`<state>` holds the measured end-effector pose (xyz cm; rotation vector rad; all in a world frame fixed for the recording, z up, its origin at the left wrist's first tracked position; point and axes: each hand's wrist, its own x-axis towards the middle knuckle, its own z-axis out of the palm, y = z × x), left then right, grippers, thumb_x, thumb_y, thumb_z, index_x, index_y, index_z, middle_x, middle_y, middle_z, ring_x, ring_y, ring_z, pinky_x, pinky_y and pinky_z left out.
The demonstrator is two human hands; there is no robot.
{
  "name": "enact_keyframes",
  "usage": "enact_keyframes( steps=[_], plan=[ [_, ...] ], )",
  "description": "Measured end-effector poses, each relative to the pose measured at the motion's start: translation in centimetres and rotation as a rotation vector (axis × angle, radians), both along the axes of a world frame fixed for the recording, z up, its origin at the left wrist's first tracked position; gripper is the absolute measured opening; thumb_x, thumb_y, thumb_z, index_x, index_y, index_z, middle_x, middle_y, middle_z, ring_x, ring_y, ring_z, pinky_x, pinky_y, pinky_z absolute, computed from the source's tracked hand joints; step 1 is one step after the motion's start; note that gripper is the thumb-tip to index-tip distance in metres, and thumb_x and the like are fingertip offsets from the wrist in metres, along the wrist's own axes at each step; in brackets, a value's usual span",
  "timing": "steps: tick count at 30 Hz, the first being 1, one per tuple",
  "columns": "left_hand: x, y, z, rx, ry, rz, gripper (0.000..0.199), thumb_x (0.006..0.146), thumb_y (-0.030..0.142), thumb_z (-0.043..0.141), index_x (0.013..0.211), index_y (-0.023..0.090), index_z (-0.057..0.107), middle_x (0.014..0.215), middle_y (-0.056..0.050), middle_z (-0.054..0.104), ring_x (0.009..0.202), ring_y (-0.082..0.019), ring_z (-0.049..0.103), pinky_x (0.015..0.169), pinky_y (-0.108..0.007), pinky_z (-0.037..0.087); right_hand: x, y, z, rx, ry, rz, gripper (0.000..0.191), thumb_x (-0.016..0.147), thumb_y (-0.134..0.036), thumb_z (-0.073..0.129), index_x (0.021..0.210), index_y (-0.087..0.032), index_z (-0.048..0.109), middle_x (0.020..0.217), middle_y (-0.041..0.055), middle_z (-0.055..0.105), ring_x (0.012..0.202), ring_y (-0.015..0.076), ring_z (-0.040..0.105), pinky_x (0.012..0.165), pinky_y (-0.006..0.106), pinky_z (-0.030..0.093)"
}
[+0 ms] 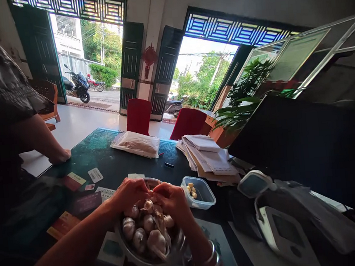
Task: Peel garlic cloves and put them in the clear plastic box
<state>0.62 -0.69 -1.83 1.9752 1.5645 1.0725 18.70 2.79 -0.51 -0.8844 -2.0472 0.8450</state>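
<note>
Seated or standing at a dark tabletop (165, 175), you bring both hands together above a bowl (135, 259) of garlic bulbs (148, 223), at its 12 o'clock side. Your left hand (132, 193) and right hand (171, 197) each keep a narrow grip, fingertips nearly meeting on a small piece (151, 192); it is likely garlic, though your fingers hide most of it. Bangles (212, 260) circle your right wrist.

At 2 o'clock from the bowl sits a clear plastic box (200, 206), where a handful of pale cloves (191, 188) lies toward the side nearest your right hand. They appear already peeled. The work looks to be in its early stages: the few cloves in the box seem to be what is done, while the bulbs crowding the bowl, most apparently whole, remain to be dealt with.

A stack of papers (209, 155) lies at 1 o'clock, beyond the box, and a plastic-wrapped package (136, 144) at 12 o'clock. Cards (87, 202) are scattered at 10 o'clock. Farther out in that same direction, another person's hand (60, 156) rests at the tabletop's edge, well apart from your own.
</note>
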Motion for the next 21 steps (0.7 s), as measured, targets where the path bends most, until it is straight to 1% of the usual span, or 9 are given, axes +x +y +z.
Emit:
enact_keyframes(
  steps=[2,4,6,8,11,13,16,21],
  plan=[
    [0.06,-0.12,-0.02,0.007,0.016,-0.004,0.017,0.073,0.03,0.063,0.072,0.014,0.066,0.068,-0.002,0.07,0.061,-0.013,0.059,0.057,-0.021,0.042,0.01,0.02,-0.01,0.026,0.026,-0.003,0.007,0.074,-0.018,0.06,0.072,-0.018,0.067,0.067,0.0017,0.069,0.061,0.0154,0.062,0.057,0.024,0.047],
    [0.19,-0.21,0.0,0.015,0.022,-0.001,0.016,0.072,0.03,0.064,0.071,0.014,0.066,0.07,-0.002,0.07,0.062,-0.013,0.059,0.058,-0.021,0.042,0.0,-0.01,-0.01,0.026,0.051,0.01,0.008,0.074,-0.017,0.059,0.073,-0.018,0.067,0.07,0.0022,0.07,0.063,0.0157,0.063,0.06,0.025,0.049],
    [0.34,-0.25,0.05,0.023,0.028,0.008,0.013,0.07,0.027,0.065,0.07,0.014,0.065,0.068,-0.001,0.069,0.059,-0.013,0.058,0.056,-0.02,0.04,-0.03,-0.07,0.02,0.025,0.065,0.023,0.007,0.074,-0.016,0.06,0.075,-0.019,0.067,0.073,0.0026,0.07,0.066,0.0163,0.064,0.062,0.026,0.05],
    [0.46,-0.25,0.13,0.019,0.014,0.012,0.01,0.067,0.022,0.065,0.073,0.015,0.064,0.066,0.001,0.067,0.057,-0.011,0.055,0.054,-0.019,0.038,-0.1,-0.14,0.08,0.031,0.069,0.031,0.008,0.074,-0.016,0.06,0.075,-0.019,0.067,0.074,0.0023,0.07,0.067,0.0165,0.065,0.064,0.026,0.05],
    [0.58,-0.27,0.3,0.009,-0.034,-0.022,0.025,0.065,0.016,0.066,0.09,0.016,0.064,0.068,0.003,0.068,0.056,-0.01,0.054,0.055,-0.019,0.038,-0.26,-0.23,0.1,0.019,0.098,0.046,0.007,0.075,-0.017,0.061,0.073,-0.02,0.067,0.076,0.002,0.071,0.069,0.0165,0.065,0.067,0.026,0.051],
    [0.61,-0.32,0.41,0.026,-0.028,-0.051,0.028,0.066,0.017,0.066,0.094,0.017,0.066,0.07,0.003,0.068,0.056,-0.009,0.054,0.057,-0.019,0.039,-0.37,-0.25,0.04,-0.006,0.121,0.043,0.005,0.074,-0.019,0.063,0.072,-0.02,0.068,0.075,0.0022,0.071,0.069,0.0169,0.066,0.066,0.027,0.051],
    [0.57,-0.39,0.45,0.07,0.014,-0.065,0.022,0.068,0.02,0.066,0.089,0.018,0.071,0.072,0.0,0.068,0.059,-0.011,0.056,0.058,-0.02,0.039,-0.43,-0.22,-0.07,-0.057,0.139,0.028,0.005,0.073,-0.021,0.065,0.074,-0.019,0.069,0.073,0.0026,0.071,0.066,0.0175,0.066,0.064,0.027,0.052],
    [0.52,-0.35,0.37,0.108,0.045,-0.017,0.018,0.073,0.027,0.064,0.084,0.015,0.072,0.07,-0.002,0.068,0.06,-0.011,0.056,0.058,-0.02,0.039,-0.36,-0.11,-0.23,-0.122,0.149,0.041,0.007,0.075,-0.022,0.065,0.079,-0.019,0.07,0.077,0.003,0.072,0.069,0.018,0.067,0.064,0.027,0.053]
  ],
)
